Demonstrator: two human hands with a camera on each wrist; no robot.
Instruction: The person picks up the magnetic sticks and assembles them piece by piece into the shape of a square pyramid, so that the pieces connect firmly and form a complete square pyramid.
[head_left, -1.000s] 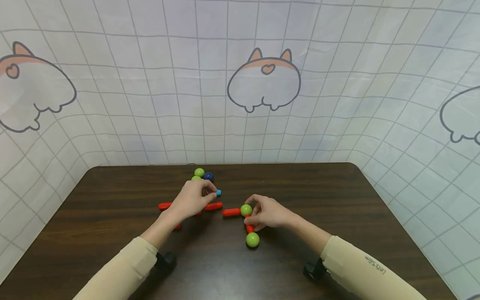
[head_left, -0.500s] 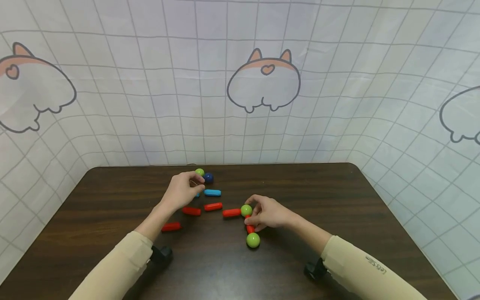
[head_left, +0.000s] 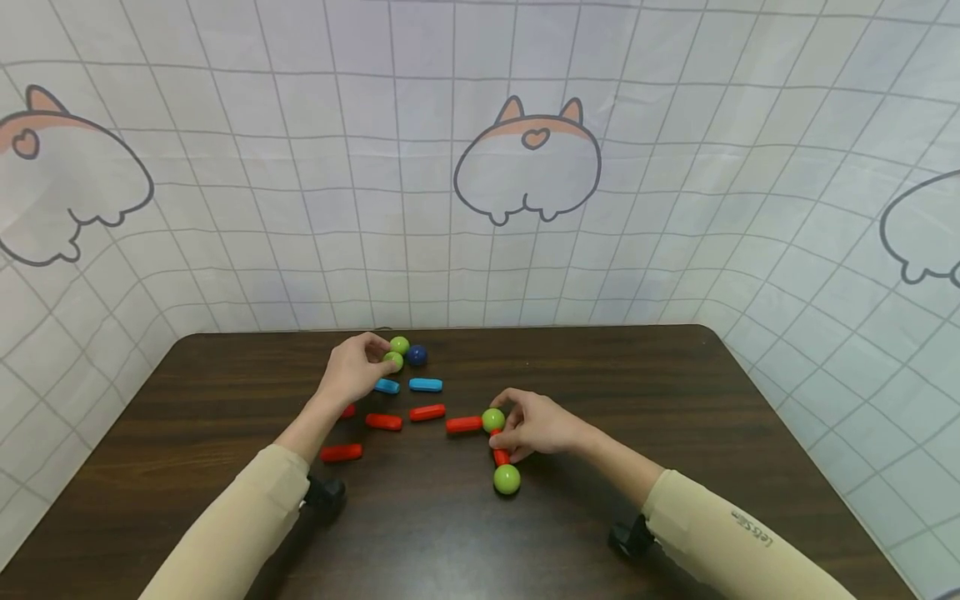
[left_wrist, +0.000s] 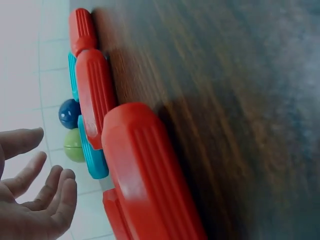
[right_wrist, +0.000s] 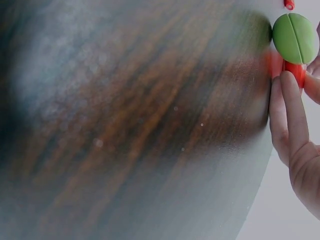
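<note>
In the head view my left hand (head_left: pixel 355 367) reaches to the back of the table, thumb and fingers parted beside two green balls (head_left: pixel 393 362). The left wrist view has its fingers spread, with a gap before the one green ball (left_wrist: pixel 74 146) visible there. A dark blue ball (head_left: pixel 417 356) lies just right of the green pair. My right hand (head_left: pixel 538 427) pinches a red rod (head_left: pixel 500 457), partly hidden by the fingers. That rod runs between a near green ball (head_left: pixel 507 479) and a farther green ball (head_left: pixel 492 420), from which another red rod (head_left: pixel 464 425) points left.
Two blue rods (head_left: pixel 426 385) lie in front of the ball cluster. Several loose red rods (head_left: pixel 384 422) are scattered on the dark wooden table (head_left: pixel 600 358), left of the right hand's piece. A white curtain (head_left: pixel 360 250) with a grid print hangs behind the table.
My left hand has moved left and back, away from the right-hand blue rod, which now lies uncovered, to the green balls. The right hand keeps its hold, nearly still.
</note>
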